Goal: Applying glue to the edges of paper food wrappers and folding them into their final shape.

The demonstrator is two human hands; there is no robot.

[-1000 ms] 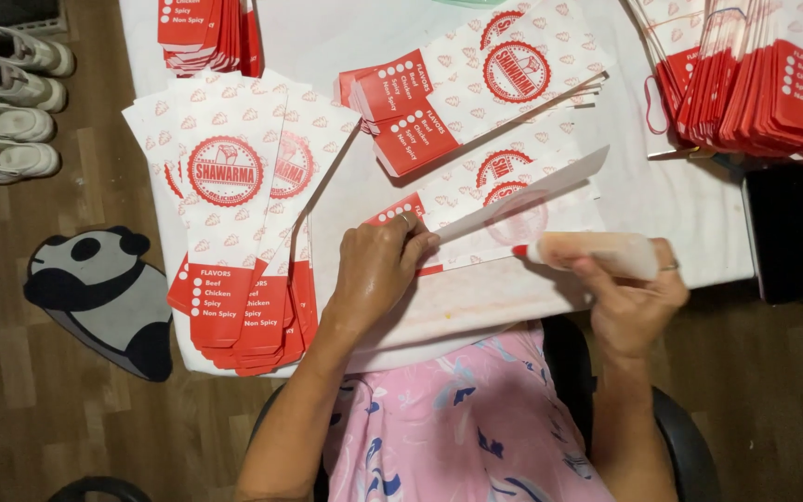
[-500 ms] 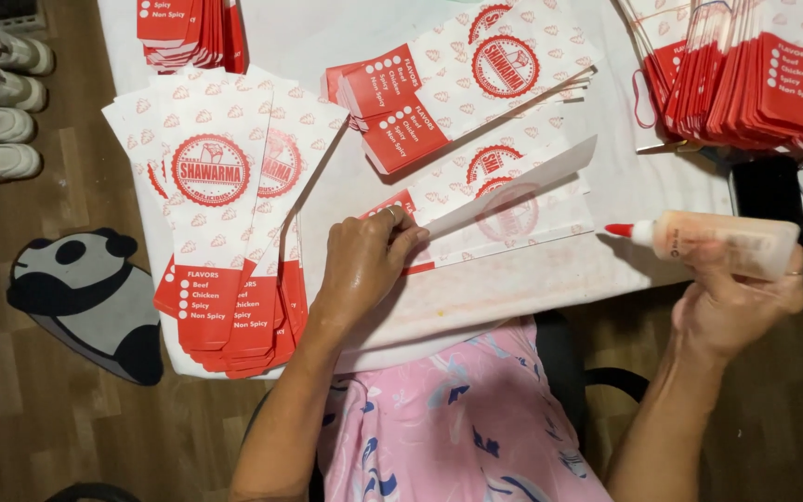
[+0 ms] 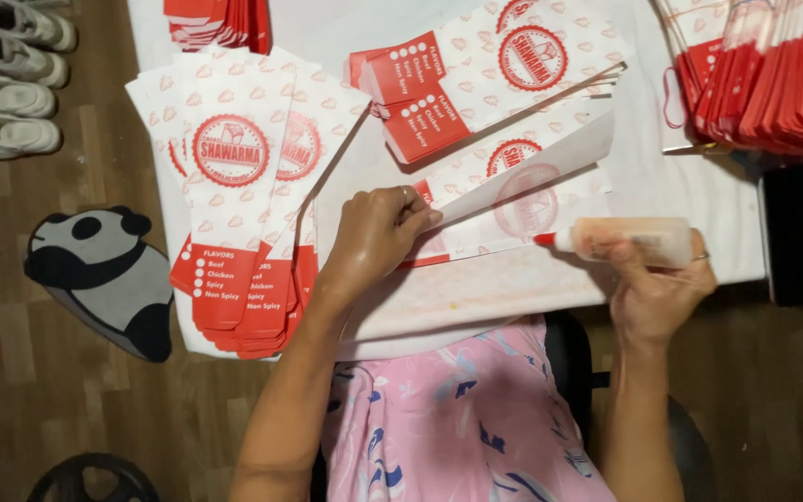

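left hand (image 3: 374, 237) pinches the flap (image 3: 522, 172) of a paper bag (image 3: 513, 200), fingers together on its edge, lifting it so the strip beneath lies exposed. right hand (image 3: 652, 288) is clamped round a glue bottle (image 3: 625, 240), held level, red tip aimed at that bag from just beside it. the bag lies on the table (image 3: 513, 288) before the person. fanned white bags (image 3: 234, 186) with round red seals and red ends lie left; a red stack (image 3: 773, 84) stands right.
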